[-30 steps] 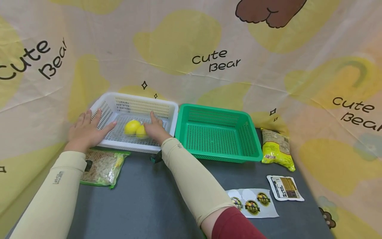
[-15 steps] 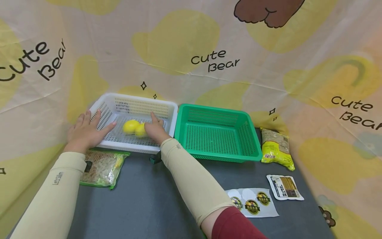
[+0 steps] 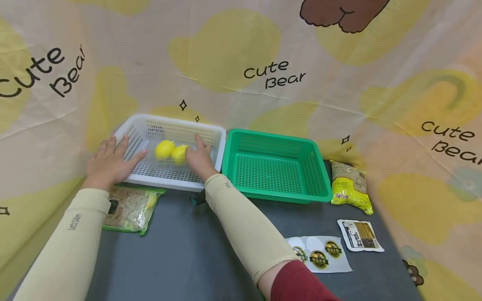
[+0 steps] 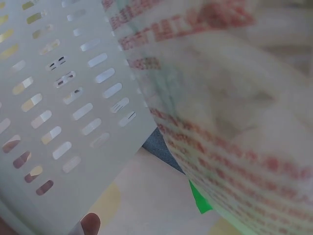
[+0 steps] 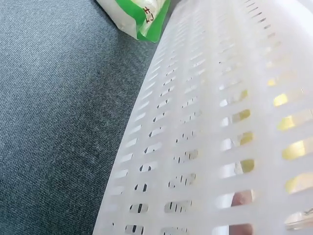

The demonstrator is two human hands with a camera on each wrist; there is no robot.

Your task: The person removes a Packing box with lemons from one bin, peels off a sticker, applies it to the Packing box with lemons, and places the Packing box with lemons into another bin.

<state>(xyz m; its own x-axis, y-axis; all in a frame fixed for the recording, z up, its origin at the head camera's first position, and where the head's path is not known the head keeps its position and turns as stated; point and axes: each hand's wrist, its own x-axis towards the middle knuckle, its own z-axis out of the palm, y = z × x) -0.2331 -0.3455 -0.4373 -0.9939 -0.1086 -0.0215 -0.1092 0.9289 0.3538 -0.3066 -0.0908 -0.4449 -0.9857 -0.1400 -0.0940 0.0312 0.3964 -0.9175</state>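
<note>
In the head view, two yellow lemon-like fruits [image 3: 164,150] show inside what looks like a clear plastic box [image 3: 160,164] in the white slotted basket [image 3: 177,184]. My right hand [image 3: 201,161] reaches over the basket's front rim and grips the right end of this box; the far fingers are partly hidden. My left hand [image 3: 109,164] rests with spread fingers on the basket's left rim. In the right wrist view, yellow fruit [image 5: 293,149] and a finger [image 5: 242,198] show through slots in the basket wall. A fingertip [image 4: 90,223] shows low in the left wrist view.
A green slotted basket [image 3: 276,198] stands right beside the white one. A green-edged bag [image 3: 132,209] lies below my left hand. Farther right are a yellow bag [image 3: 350,188], a small white packet [image 3: 360,236] and a sticker sheet [image 3: 320,255] on the grey table [image 3: 173,255].
The clear box with the yellow fruits has moved toward the back of the white basket, and my right hand has moved slightly with it. My left hand stays on the rim.
</note>
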